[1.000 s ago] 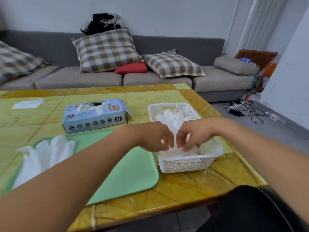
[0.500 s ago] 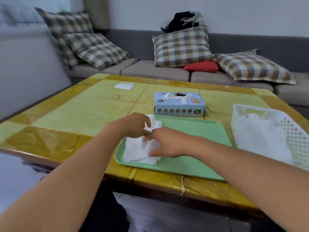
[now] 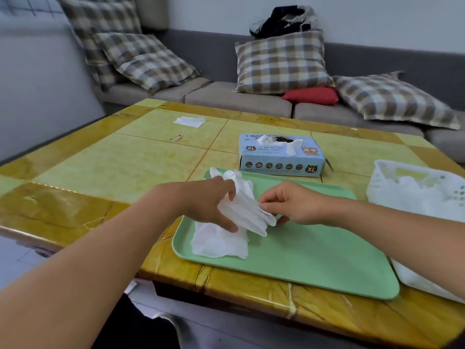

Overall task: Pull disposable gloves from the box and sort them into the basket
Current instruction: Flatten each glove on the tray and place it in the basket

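Gloves (image 3: 241,210) are the matter in hand: a small white heap of them lies on the left end of the green tray (image 3: 314,260), which sits on the near part of the table (image 3: 125,167). Both hands work on that heap. The left hand (image 3: 208,205) comes in from the left with its fingers curled round the upper glove, thumb below and fingers over the top, lifting it partly off the ones beneath. The right hand (image 3: 289,205) meets it from the right and pinches the same glove's lower edge between thumb and fingertips. A flatter, crumpled glove underneath rests on the tray, touched by neither hand as far as I can tell.

The box (image 3: 281,157) stands just beyond the tray's far edge, with a glove poking out of its top slot. The basket (image 3: 377,182) is at the right edge of view, beside the tray's right end, and already holds white gloves.

By my reading, the step is separating one glove from the heap and straightening it before it goes across. The next move likely calls for peeling that glove clear so the one below does not cling and come along, then carrying it rightward over the tray and laying it in the basket. Thin film like this tends to stick and bunch, so a two-handed hold seems sensible.
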A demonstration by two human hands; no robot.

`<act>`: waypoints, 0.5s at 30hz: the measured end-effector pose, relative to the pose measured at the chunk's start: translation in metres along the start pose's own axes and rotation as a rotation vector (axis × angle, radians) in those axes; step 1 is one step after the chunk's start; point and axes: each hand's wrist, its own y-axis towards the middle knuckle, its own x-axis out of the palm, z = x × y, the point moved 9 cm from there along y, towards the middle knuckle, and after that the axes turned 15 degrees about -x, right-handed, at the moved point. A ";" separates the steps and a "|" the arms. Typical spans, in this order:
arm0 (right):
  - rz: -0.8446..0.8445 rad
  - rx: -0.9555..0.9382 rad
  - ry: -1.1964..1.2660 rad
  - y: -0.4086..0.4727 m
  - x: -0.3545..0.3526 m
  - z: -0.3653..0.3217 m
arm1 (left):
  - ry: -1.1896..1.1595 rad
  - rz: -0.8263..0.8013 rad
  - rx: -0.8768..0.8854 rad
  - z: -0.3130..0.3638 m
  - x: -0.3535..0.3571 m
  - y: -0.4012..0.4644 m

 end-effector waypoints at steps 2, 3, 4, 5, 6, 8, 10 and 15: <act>-0.057 0.025 0.014 -0.002 0.001 0.006 | 0.026 0.069 -0.036 -0.005 -0.005 0.013; -0.083 0.037 0.019 -0.004 -0.001 0.007 | 0.030 0.077 -0.058 -0.007 -0.007 0.018; -0.104 0.039 0.037 -0.007 -0.003 0.009 | 0.034 0.075 -0.075 -0.009 -0.007 0.022; -0.118 0.039 0.061 -0.009 -0.005 0.009 | 0.039 0.067 -0.089 -0.013 -0.007 0.025; -0.124 0.038 0.100 -0.012 -0.007 0.010 | 0.044 0.056 -0.102 -0.015 -0.006 0.027; -0.123 0.052 0.188 -0.017 -0.010 0.014 | 0.046 0.042 -0.129 -0.019 -0.006 0.030; -0.154 0.091 0.226 -0.024 -0.016 0.019 | 0.037 0.026 -0.145 -0.022 -0.004 0.033; -0.308 0.179 0.359 -0.063 -0.035 0.008 | 0.067 -0.043 -0.172 -0.029 0.000 0.033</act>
